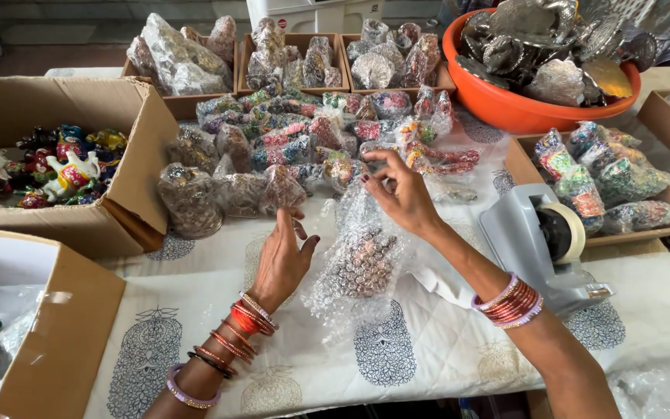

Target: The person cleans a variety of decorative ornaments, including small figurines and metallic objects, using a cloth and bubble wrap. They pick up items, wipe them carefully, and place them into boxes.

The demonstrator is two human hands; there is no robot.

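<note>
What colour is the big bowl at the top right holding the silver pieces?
Orange; the bowl shows clearly in the head view, its only view.

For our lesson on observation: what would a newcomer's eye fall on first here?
Probably the orange bowl heaped with shiny silver pieces at top right. Next, the two bangled hands at centre: the right hand pinches bubble wrap around a beaded item, the left hand beside it. Colourful figurines fill the left box.
</note>
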